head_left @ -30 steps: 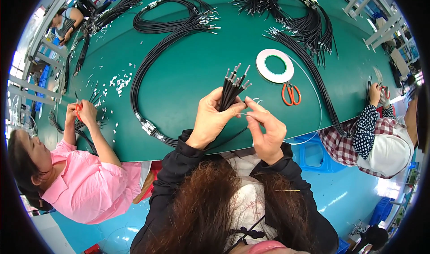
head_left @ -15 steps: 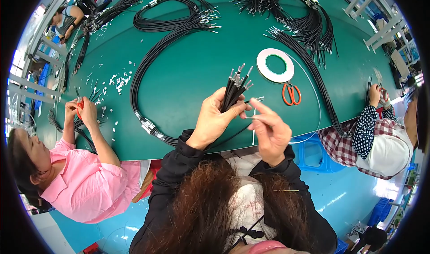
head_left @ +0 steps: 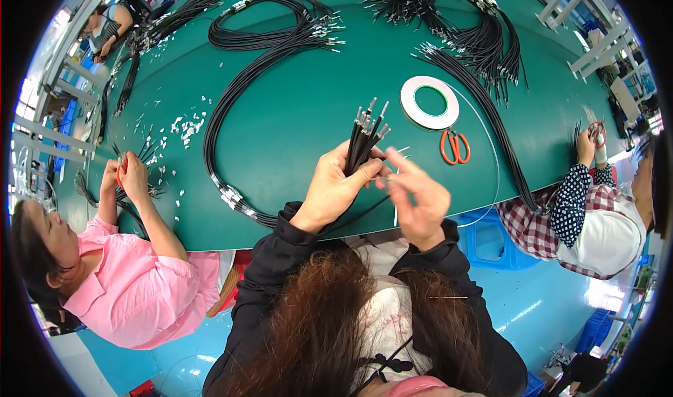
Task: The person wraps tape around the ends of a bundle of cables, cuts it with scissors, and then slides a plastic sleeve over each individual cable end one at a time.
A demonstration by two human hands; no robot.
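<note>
My left hand (head_left: 336,185) is closed round a bundle of black cables (head_left: 359,152), whose bare metal ends fan upward above the fist. Close beside its thumb, the fingers of my right hand (head_left: 419,204) are drawn together in a pinch, slightly blurred. What they grip is too small to make out. A thin white strip (head_left: 396,213) shows just under the right hand, and one black cable runs from between the hands toward my body. Beyond them lie a roll of white tape (head_left: 407,103) and orange-handled scissors (head_left: 455,142) on the green table (head_left: 315,96).
A long black cable bundle (head_left: 212,127) curves along the left, with white scraps (head_left: 186,128) beyond it. More cable bundles (head_left: 484,96) lie to the right and far side. A person in pink (head_left: 140,285) works at left, another in checks (head_left: 571,222) at right. A blue stool (head_left: 491,241) stands below.
My right hand has shifted slightly left, closer to the bundle, and its fingers have turned inward. The left hand still grips the cables, whose tips have tilted a little left.
</note>
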